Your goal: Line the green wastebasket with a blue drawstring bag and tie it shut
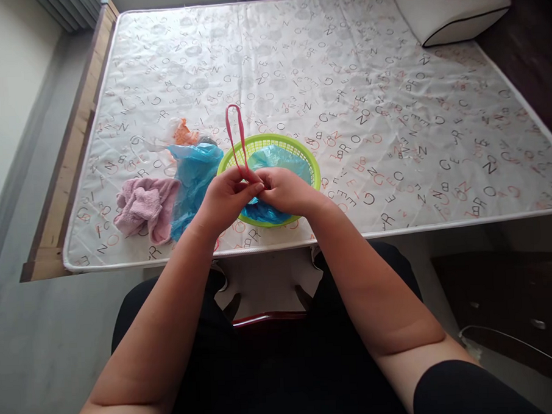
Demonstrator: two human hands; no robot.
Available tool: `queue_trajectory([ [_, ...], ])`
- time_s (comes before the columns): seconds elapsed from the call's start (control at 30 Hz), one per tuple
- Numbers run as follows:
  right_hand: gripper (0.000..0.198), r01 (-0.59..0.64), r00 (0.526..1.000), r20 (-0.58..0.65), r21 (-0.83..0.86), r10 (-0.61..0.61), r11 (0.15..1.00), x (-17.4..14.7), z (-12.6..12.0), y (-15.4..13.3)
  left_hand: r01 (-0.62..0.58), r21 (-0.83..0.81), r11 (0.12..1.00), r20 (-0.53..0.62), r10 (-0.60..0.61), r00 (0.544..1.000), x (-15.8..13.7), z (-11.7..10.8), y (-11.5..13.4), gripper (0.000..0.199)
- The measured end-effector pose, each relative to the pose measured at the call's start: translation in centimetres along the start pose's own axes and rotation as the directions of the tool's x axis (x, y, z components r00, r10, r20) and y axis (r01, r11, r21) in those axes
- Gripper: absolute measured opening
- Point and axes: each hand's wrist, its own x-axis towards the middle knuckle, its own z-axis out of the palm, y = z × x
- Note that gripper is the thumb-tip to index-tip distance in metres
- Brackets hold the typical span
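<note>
My left hand (223,199) and my right hand (285,191) meet over the near side of a lime-green plastic basket (317,168). Their fingertips are closed together on the lower end of a thin pink strip (242,129), perhaps twisted plastic. It stands up from the fingers as a tall narrow loop. Inside the basket lie a pale blue-green plastic bag (280,158) and a darker blue plastic bag (267,214), partly covered by my hands. Crumpled blue plastic bags (194,174) lie to the left of my left hand.
A pink towel (145,206) is bunched near the left front corner of the letter-printed mattress (381,105). Behind the blue bags sit white and orange plastic bags (185,133). A wooden bed frame (84,148) borders the left side; a cream cushion (450,10) rests at the far right.
</note>
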Motion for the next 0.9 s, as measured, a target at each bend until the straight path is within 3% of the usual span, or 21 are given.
queue_trajectory([
  [0.17, 0.017, -0.09, 0.995, 0.052, 0.101, 0.085, 0.991, -0.2, -0.3, 0.0, -0.042, 0.163, 0.986, -0.052, 0.051, 0.997, -0.2, -0.6, -1.0, 0.011],
  [0.3, 0.013, -0.164, 0.983, 0.135, 0.313, 0.127, 0.935, -0.3, -0.6, 0.4, -0.092, 0.272, 0.958, -0.145, 0.135, 0.98, -0.3, -0.6, -1.3, 0.009],
  [0.43, 0.014, -0.231, 0.973, 0.139, 0.625, 0.185, 0.745, -0.1, -0.5, 1.0, -0.166, 0.247, 0.955, -0.223, 0.223, 0.949, -0.3, -0.2, -0.7, 0.009],
  [0.53, 0.017, -0.184, 0.982, 0.123, 0.782, 0.141, 0.596, -0.1, -0.2, 1.3, -0.198, 0.193, 0.961, -0.268, 0.246, 0.931, -0.2, 0.0, -0.2, 0.01],
  [0.7, 0.03, -0.161, 0.986, 0.122, 0.867, 0.111, 0.472, -0.1, 0.4, 1.8, -0.277, 0.15, 0.949, -0.225, 0.305, 0.925, -0.1, -0.1, -0.4, 0.008],
  [0.9, 0.029, -0.162, 0.98, 0.094, 0.886, 0.174, 0.434, 0.2, 0.7, 1.6, -0.289, 0.137, 0.947, -0.216, 0.313, 0.925, -0.2, 0.0, -0.5, 0.008],
])
